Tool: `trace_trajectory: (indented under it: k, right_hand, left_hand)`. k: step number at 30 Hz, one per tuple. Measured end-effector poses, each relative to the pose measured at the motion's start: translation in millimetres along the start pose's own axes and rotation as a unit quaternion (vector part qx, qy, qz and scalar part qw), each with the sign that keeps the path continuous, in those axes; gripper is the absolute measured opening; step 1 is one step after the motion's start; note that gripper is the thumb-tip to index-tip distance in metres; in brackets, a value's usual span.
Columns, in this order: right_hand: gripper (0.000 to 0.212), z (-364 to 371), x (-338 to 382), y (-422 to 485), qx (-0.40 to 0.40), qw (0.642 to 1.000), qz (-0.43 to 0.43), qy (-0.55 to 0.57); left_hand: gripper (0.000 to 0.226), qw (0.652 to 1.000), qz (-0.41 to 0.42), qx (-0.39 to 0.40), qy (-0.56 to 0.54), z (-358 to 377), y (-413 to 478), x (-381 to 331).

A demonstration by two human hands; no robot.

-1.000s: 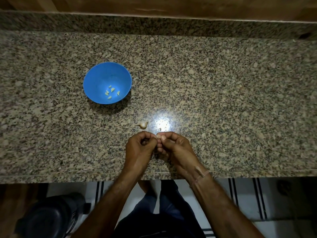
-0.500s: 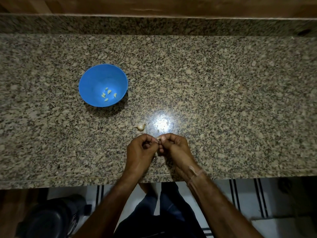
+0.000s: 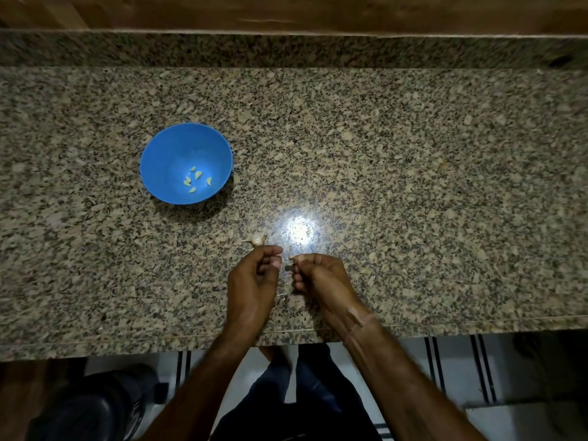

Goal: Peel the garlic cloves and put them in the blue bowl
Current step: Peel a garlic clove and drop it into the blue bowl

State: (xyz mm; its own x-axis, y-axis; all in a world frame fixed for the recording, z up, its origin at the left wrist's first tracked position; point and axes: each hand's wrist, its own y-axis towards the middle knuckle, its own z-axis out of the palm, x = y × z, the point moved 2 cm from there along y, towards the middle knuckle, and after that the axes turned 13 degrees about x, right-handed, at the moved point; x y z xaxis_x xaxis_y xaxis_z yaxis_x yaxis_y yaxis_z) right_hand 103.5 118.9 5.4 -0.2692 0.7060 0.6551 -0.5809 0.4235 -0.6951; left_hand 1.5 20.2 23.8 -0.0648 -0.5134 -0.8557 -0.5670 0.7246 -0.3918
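The blue bowl (image 3: 159, 148) stands on the granite counter (image 3: 413, 186), left of centre, with several peeled cloves (image 3: 195, 181) in its bottom. A small garlic piece with a stem (image 3: 257, 239) lies on the counter just beyond my left hand. My right hand (image 3: 321, 278) pinches a small pale garlic clove (image 3: 291, 257) at its fingertips. My left hand (image 3: 253, 278) sits a little to the left of it, fingers curled and thumb against forefinger. Nothing shows between its fingers.
A bright light reflection (image 3: 299, 230) glares on the counter just beyond my hands. A raised granite backsplash (image 3: 286, 49) runs along the far side. The counter's front edge (image 3: 127, 342) is close under my wrists, with a dark shoe (image 3: 89, 405) on the floor below.
My two hands were pressed together on the clove. They have drawn slightly apart, and the clove stays with my right hand. The view shifted a little.
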Motion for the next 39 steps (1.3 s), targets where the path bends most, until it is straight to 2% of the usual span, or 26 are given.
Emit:
trace_trajectory:
  k: [4,6,11,18,21,26,28,29,30,32,33,34,35,37,39]
  right_hand:
    - [0.017,0.8,-0.4,0.0,0.000,0.999,-0.020,-0.034]
    - [0.011,0.9,0.3,-1.1,0.015,0.998,-0.052,-0.025]
    - [0.002,0.1,-3.0,-3.6,0.043,0.993,-0.107,-0.008]
    - [0.006,2.5,-1.0,-7.1,0.040,0.995,-0.096,0.012]
    - [0.005,1.2,9.1,-12.2,0.020,0.986,-0.138,-0.088]
    - [0.009,5.9,15.8,-20.3,-0.018,0.938,-0.223,-0.263]
    - [0.015,7.5,15.1,-20.8,-0.030,0.901,-0.256,-0.349]
    - [0.016,8.2,15.3,-21.3,-0.032,0.894,-0.261,-0.362]
    - [0.016,7.2,14.7,-20.4,-0.035,0.903,-0.248,-0.349]
    - [0.009,4.1,12.9,-17.1,-0.017,0.960,-0.169,-0.224]
    - [0.007,3.5,10.3,-15.6,0.004,0.985,-0.108,-0.133]
    - [0.008,4.2,7.7,-15.8,0.023,0.996,-0.054,-0.060]
    - [0.009,4.5,5.8,-15.8,0.028,0.999,-0.027,-0.036]
    - [0.010,3.7,6.8,-17.1,-0.003,0.988,-0.075,-0.133]
    - [0.012,4.0,10.6,-21.0,-0.030,0.949,-0.160,-0.269]
  left_hand:
    - [0.016,0.999,0.041,0.001,-0.014,0.4,1.2,-7.4]
    - [0.012,0.999,0.019,-0.011,-0.031,0.0,2.6,-6.6]
    - [0.007,0.988,-0.037,0.005,-0.152,-1.1,3.0,-8.3]
    - [0.006,0.990,-0.008,0.049,-0.131,-8.6,4.6,-25.3]
    - [0.005,0.994,0.018,0.060,-0.093,-11.8,3.8,-27.7]
    - [0.015,0.997,0.048,0.053,0.011,-8.3,2.9,-19.5]
    - [0.019,0.998,0.014,0.060,-0.017,-3.4,4.1,-10.9]
    - [0.020,0.996,-0.006,0.070,-0.052,-1.1,5.0,-7.8]
    - [0.021,0.994,-0.019,0.072,-0.078,0.5,5.4,-5.6]
    - [0.020,0.995,-0.006,0.056,-0.079,2.6,5.3,-6.4]
    - [0.019,0.998,0.017,0.041,-0.054,3.5,3.7,-8.6]
    - [0.019,0.999,0.041,0.029,-0.014,3.9,0.5,-11.1]
    - [0.019,0.997,0.060,0.023,0.032,4.5,-2.4,-13.6]
    - [0.020,0.994,0.067,0.035,0.073,6.4,-4.1,-12.1]
    - [0.022,0.997,0.008,0.071,0.011,8.5,-0.8,-4.4]
